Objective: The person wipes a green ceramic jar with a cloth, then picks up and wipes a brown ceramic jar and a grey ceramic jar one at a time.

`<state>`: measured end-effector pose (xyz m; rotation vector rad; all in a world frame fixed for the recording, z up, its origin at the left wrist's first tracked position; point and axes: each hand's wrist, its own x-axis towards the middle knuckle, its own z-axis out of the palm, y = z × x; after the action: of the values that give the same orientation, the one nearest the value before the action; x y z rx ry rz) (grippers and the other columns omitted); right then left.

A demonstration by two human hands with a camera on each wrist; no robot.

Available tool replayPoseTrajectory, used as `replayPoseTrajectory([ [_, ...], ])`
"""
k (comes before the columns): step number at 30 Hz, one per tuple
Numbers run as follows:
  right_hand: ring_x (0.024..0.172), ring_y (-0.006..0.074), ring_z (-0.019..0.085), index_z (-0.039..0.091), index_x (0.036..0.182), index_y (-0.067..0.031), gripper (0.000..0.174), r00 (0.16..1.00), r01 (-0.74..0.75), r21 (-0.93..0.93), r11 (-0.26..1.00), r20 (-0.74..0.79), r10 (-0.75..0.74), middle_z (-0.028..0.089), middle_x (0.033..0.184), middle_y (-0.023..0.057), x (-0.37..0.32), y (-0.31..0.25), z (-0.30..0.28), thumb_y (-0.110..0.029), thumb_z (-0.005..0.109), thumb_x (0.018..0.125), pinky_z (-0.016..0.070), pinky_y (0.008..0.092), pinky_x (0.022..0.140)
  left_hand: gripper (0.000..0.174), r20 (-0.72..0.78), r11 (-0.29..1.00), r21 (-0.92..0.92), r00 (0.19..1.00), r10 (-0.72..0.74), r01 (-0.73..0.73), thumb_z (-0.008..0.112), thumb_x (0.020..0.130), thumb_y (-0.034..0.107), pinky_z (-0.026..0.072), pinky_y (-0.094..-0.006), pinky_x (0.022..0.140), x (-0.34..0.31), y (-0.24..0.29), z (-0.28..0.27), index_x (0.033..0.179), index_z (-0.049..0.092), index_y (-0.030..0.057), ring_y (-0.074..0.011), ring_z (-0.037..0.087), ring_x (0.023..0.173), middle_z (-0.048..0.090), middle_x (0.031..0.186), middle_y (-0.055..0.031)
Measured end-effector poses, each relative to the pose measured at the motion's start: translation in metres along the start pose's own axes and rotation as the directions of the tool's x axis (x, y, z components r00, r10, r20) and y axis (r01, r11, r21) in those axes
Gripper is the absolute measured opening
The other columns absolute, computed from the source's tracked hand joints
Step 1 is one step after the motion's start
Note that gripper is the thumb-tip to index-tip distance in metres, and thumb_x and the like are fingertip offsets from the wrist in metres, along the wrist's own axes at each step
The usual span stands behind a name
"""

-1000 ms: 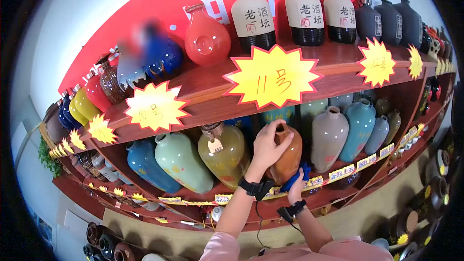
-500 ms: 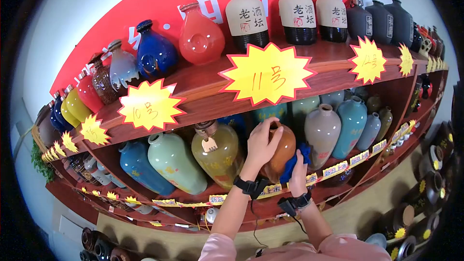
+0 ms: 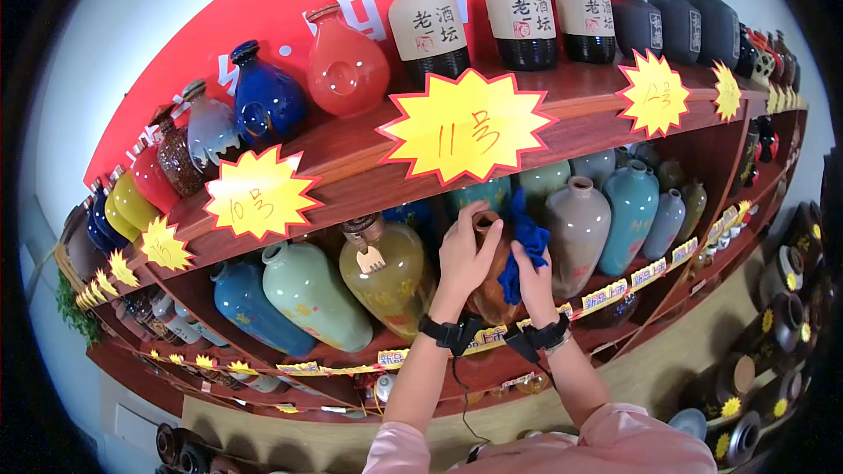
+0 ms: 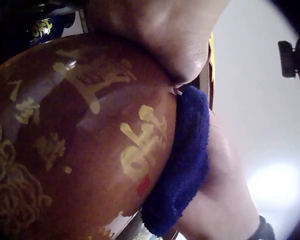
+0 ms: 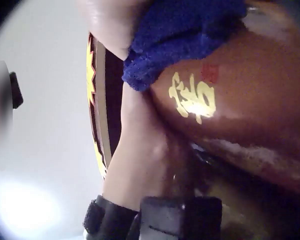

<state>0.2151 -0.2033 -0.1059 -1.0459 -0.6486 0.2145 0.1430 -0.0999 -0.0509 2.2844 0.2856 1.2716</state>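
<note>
A glazed brown jar (image 3: 493, 285) with yellow lettering stands on the middle shelf, mouth upward. My left hand (image 3: 465, 254) grips it round the shoulder and neck, with the thumb near the mouth. On its right side, my right hand (image 3: 534, 276) holds a blue cloth (image 3: 527, 235) against the upper body of the jar. In the left wrist view the cloth (image 4: 182, 160) lies along the jar's curved edge, beside yellow characters and a small red mark. The right wrist view has the cloth (image 5: 190, 37) bunched under my fingers on the brown glaze.
An olive jar (image 3: 386, 276) with a tag stands left of the hands, a grey jar (image 3: 580, 233) right. Above, the upper shelf edge (image 3: 351, 171) carries starburst price signs (image 3: 470, 127) and bottles. Yellow labels (image 3: 606, 294) line the front edge. Wrist cables hang below.
My right hand has carried the cloth up the jar's right side, from low on the body to near the neck. My left hand keeps its hold. The head view has shifted slightly.
</note>
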Motion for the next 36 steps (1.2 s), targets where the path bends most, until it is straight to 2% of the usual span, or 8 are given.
replayPoseTrajectory([
  [7,0.11,0.0188,0.055,0.051,0.129,-0.0032,0.043,0.857,-0.398,0.519,0.756,-0.082,0.508,0.057,0.123,0.0067,-0.029,0.092,-0.038,-0.032,0.055,0.097,0.0429,0.0323,0.097,0.049,0.016,0.993,0.119,1.0,-0.027,0.025,0.064,0.091,0.034,0.0503,-0.0433,0.086,0.0,-0.001,0.003,0.122,0.044,0.0012,-0.0387,0.065,0.099,0.065,0.108,-0.021],
  [11,0.112,0.0191,0.054,0.05,0.129,-0.0019,0.046,0.883,-0.41,0.439,0.799,-0.029,0.469,0.058,0.122,0.0077,-0.039,0.158,-0.063,-0.034,0.055,0.096,0.0412,0.0321,0.099,0.054,-0.004,0.98,0.2,1.0,-0.017,0.018,0.067,0.087,0.037,0.0485,-0.0449,0.089,-0.002,0.007,0.003,0.119,0.046,-0.0018,-0.0412,0.061,0.102,0.063,0.108,-0.0242],
  [24,0.111,0.0216,0.056,0.055,0.124,0.0011,0.042,0.94,-0.281,0.084,0.956,-0.177,0.292,0.06,0.121,0.0109,-0.045,0.142,-0.061,-0.031,0.053,0.098,0.0415,0.0329,0.099,0.093,-0.104,0.918,0.391,0.994,-0.03,0.069,0.083,0.066,0.048,0.0413,-0.0478,0.1,-0.03,0.032,0.008,0.128,0.043,-0.0084,-0.0429,0.048,0.118,0.051,0.124,-0.0264],
  [27,0.099,0.0218,0.062,0.058,0.121,-0.001,0.039,0.861,-0.449,0.339,0.827,-0.085,0.502,0.064,0.112,0.0097,-0.044,0.126,-0.057,-0.032,0.053,0.098,0.0485,0.0352,0.09,0.093,-0.079,0.902,0.43,0.997,-0.009,0.042,0.084,0.064,0.047,0.0398,-0.0485,0.101,-0.032,0.027,0.004,0.127,0.044,-0.0077,-0.0426,0.048,0.117,0.052,0.123,-0.0261],
  [29,0.089,0.0198,0.063,0.061,0.114,-0.0035,0.033,0.914,-0.362,0.397,0.843,-0.025,0.404,0.066,0.103,0.0069,-0.047,0.135,-0.05,-0.03,0.049,0.099,0.0508,0.0357,0.083,0.087,-0.034,0.903,0.429,0.999,0.028,-0.011,0.086,0.062,0.043,0.0396,-0.0484,0.1,-0.032,0.024,0.002,0.124,0.048,-0.0052,-0.0412,0.051,0.113,0.055,0.118,-0.0249],
  [30,0.091,0.0184,0.059,0.062,0.11,-0.0031,0.031,0.959,-0.262,-0.056,0.963,-0.128,0.253,0.065,0.103,0.0062,-0.051,0.159,-0.062,-0.029,0.048,0.099,0.0477,0.0347,0.086,0.085,-0.04,0.935,0.353,0.999,0.037,-0.021,0.087,0.061,0.041,0.0409,-0.0475,0.098,-0.031,0.031,-0.002,0.123,0.05,-0.0038,-0.0405,0.052,0.111,0.056,0.117,-0.0239],
  [31,0.092,0.0182,0.058,0.061,0.11,-0.002,0.032,0.964,-0.224,-0.184,0.957,-0.186,0.19,0.064,0.103,0.0065,-0.049,0.165,-0.067,-0.029,0.049,0.099,0.0466,0.0343,0.087,0.084,-0.032,0.948,0.318,0.999,0.029,-0.018,0.087,0.061,0.038,0.0409,-0.0474,0.099,-0.03,0.026,0.0,0.124,0.05,-0.0031,-0.0404,0.053,0.11,0.057,0.117,-0.0232],
  [36,0.1,0.0175,0.055,0.059,0.115,0.001,0.038,0.964,-0.24,-0.179,0.954,-0.155,0.214,0.062,0.109,0.0076,-0.049,0.146,-0.065,-0.032,0.049,0.099,0.044,0.0334,0.091,0.087,-0.089,0.946,0.323,0.995,0.038,-0.007,0.087,0.059,0.036,0.0409,-0.0471,0.099,-0.031,0.022,0.004,0.125,0.047,-0.0041,-0.0411,0.051,0.113,0.055,0.117,-0.0242],
])
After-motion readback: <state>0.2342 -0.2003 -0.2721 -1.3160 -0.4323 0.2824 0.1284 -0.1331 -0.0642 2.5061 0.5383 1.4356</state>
